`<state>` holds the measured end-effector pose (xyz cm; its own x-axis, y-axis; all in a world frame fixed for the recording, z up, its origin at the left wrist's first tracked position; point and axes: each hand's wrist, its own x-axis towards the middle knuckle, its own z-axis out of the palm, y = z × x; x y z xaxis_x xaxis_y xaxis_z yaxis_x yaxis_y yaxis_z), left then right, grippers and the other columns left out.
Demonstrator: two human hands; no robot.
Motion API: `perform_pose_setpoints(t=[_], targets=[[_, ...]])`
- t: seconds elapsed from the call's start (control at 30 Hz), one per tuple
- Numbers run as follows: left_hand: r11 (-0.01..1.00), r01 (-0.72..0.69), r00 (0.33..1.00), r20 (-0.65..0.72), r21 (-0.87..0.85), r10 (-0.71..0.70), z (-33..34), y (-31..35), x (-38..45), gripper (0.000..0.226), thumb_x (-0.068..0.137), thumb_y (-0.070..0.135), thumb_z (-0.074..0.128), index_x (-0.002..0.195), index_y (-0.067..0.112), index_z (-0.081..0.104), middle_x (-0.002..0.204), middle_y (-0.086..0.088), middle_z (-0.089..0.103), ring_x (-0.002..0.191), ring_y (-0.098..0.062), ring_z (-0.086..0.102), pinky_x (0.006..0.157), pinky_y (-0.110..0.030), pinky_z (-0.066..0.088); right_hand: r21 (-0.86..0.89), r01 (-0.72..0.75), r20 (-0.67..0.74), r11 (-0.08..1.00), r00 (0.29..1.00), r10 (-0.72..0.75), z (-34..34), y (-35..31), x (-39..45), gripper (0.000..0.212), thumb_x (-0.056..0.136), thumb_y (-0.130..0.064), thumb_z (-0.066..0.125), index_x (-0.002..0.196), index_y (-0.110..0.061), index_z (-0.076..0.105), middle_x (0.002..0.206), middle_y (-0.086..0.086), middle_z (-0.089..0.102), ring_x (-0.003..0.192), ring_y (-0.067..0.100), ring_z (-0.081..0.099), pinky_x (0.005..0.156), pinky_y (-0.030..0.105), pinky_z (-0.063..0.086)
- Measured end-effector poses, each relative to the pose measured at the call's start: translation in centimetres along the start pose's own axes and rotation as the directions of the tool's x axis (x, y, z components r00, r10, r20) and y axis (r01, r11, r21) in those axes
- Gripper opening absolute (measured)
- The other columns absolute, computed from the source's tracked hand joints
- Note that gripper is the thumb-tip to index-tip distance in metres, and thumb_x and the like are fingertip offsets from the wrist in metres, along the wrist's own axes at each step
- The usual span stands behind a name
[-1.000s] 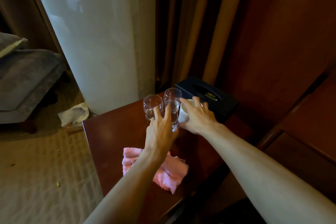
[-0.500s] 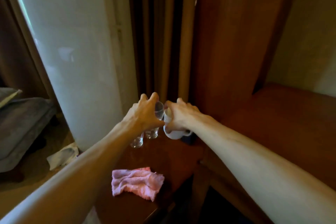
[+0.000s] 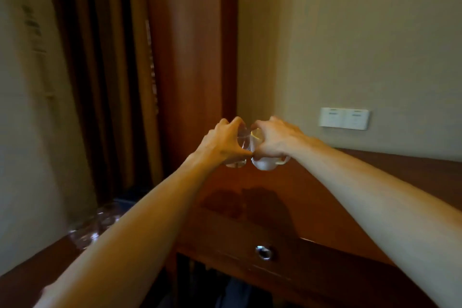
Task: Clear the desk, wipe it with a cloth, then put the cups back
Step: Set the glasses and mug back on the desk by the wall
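Note:
My left hand grips a clear glass from above and holds it in the air. Right beside it my right hand grips a white cup by its rim. Both are raised over the left end of the wooden desk, and their shadows fall on its top. Two more clear glasses stand blurred on the lower side table at the left, partly behind my left forearm. The pink cloth is out of view.
The desk has a drawer with a round metal pull at its front. A white wall socket plate sits above the desk. Brown curtains and a wooden panel stand behind the hands.
Both hands have lifted the glass and the white cup off the side table and carried them right, over the desk. The view swung right; the pink cloth has left the frame.

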<state>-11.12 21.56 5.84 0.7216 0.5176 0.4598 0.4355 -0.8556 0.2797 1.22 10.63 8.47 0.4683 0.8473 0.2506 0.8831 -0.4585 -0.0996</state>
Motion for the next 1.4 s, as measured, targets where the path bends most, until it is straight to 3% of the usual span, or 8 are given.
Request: perform_pose_setpoints(t=[0.1, 0.37, 0.63, 0.73, 0.83, 0.93, 1.17, 1.4], targets=[[0.993, -0.087, 0.993, 0.069, -0.075, 0.092, 4.9, 6.0, 1.6, 0.091, 0.047, 0.075, 0.072, 0.125, 0.034, 0.049, 0.116, 0.001, 0.060, 0.106, -0.023, 0.061, 0.086, -0.043, 0.057, -0.024, -0.135, 0.024, 0.991, 0.990, 0.135, 0.4, 6.9, -3.5, 0.081, 0.063, -0.052, 0.079, 0.137, -0.041, 0.048, 0.125, 0.006, 0.050, 0.115, 0.036, 0.058, 0.082, 0.038, 0.047], [0.956, -0.186, 0.961, 0.161, -0.226, 0.225, 13.5, 15.7, 2.0, 0.081, 0.059, 0.064, 0.081, 0.130, 0.040, 0.050, 0.127, 0.003, 0.055, 0.111, -0.020, 0.063, 0.093, -0.046, 0.056, -0.045, -0.323, -0.007, 0.945, 0.946, 0.323, 1.4, 19.1, -10.1, 0.080, 0.073, -0.054, 0.069, 0.148, -0.042, 0.043, 0.139, 0.005, 0.047, 0.127, 0.036, 0.051, 0.091, 0.043, 0.044], [0.966, -0.149, 0.973, 0.144, -0.210, 0.182, 17.0, 14.9, 1.3, 0.079, 0.068, 0.064, 0.077, 0.137, 0.041, 0.045, 0.133, 0.004, 0.055, 0.113, -0.018, 0.063, 0.089, -0.041, 0.057, -0.044, -0.329, -0.008, 0.943, 0.944, 0.328, 3.1, 22.7, -11.3, 0.091, 0.072, -0.048, 0.075, 0.153, -0.051, 0.034, 0.146, -0.004, 0.042, 0.131, 0.029, 0.046, 0.084, 0.038, 0.042], [0.972, -0.143, 0.972, 0.158, -0.185, 0.173, 17.2, 14.8, 1.0, 0.088, 0.071, 0.067, 0.076, 0.145, 0.042, 0.035, 0.141, 0.001, 0.049, 0.120, -0.025, 0.061, 0.093, -0.043, 0.056, -0.042, -0.310, -0.002, 0.950, 0.951, 0.310, 3.7, 22.8, -11.5, 0.093, 0.076, -0.048, 0.075, 0.156, -0.050, 0.028, 0.155, -0.005, 0.035, 0.136, 0.029, 0.041, 0.092, 0.043, 0.045], [0.980, -0.095, 0.976, 0.179, -0.176, 0.126, 17.3, 15.0, 0.2, 0.112, 0.076, 0.067, 0.075, 0.160, 0.030, 0.012, 0.158, -0.007, 0.033, 0.136, -0.033, 0.049, 0.103, -0.049, 0.048, -0.038, -0.314, -0.040, 0.949, 0.949, 0.312, 3.9, 22.7, -12.5, 0.102, 0.079, -0.052, 0.076, 0.160, -0.047, 0.015, 0.168, 0.002, 0.015, 0.148, 0.034, 0.027, 0.106, 0.051, 0.041], [0.950, 0.081, 0.981, 0.194, -0.302, -0.022, 17.7, 15.3, -0.7, 0.117, 0.084, 0.058, 0.073, 0.162, 0.011, 0.001, 0.164, -0.013, 0.028, 0.145, -0.033, 0.038, 0.111, -0.046, 0.040, 0.103, -0.426, -0.093, 0.899, 0.896, 0.435, 4.9, 22.4, -14.3, 0.115, 0.079, -0.065, 0.075, 0.163, -0.034, 0.002, 0.170, 0.005, 0.004, 0.154, 0.032, 0.018, 0.111, 0.052, 0.039], [0.897, 0.146, 0.986, 0.139, -0.417, -0.096, 19.1, 16.5, -0.5, 0.099, 0.085, 0.048, 0.077, 0.158, 0.011, 0.023, 0.155, -0.008, 0.045, 0.137, -0.026, 0.050, 0.107, -0.036, 0.045, 0.300, -0.487, -0.176, 0.820, 0.817, 0.549, 7.9, 22.1, -14.2, 0.098, 0.092, -0.052, 0.068, 0.163, -0.020, 0.009, 0.156, 0.000, 0.033, 0.136, 0.025, 0.050, 0.094, 0.030, 0.049], [0.883, 0.155, 0.980, 0.184, -0.444, -0.079, 23.3, 15.5, 8.6, 0.088, 0.084, 0.043, 0.080, 0.152, 0.014, 0.032, 0.146, -0.005, 0.053, 0.128, -0.024, 0.058, 0.102, -0.037, 0.052, 0.308, -0.539, -0.122, 0.784, 0.795, 0.595, 9.0, 26.2, -5.5, 0.099, 0.092, -0.046, 0.070, 0.163, -0.018, 0.007, 0.155, 0.005, 0.033, 0.133, 0.029, 0.052, 0.095, 0.033, 0.050]])
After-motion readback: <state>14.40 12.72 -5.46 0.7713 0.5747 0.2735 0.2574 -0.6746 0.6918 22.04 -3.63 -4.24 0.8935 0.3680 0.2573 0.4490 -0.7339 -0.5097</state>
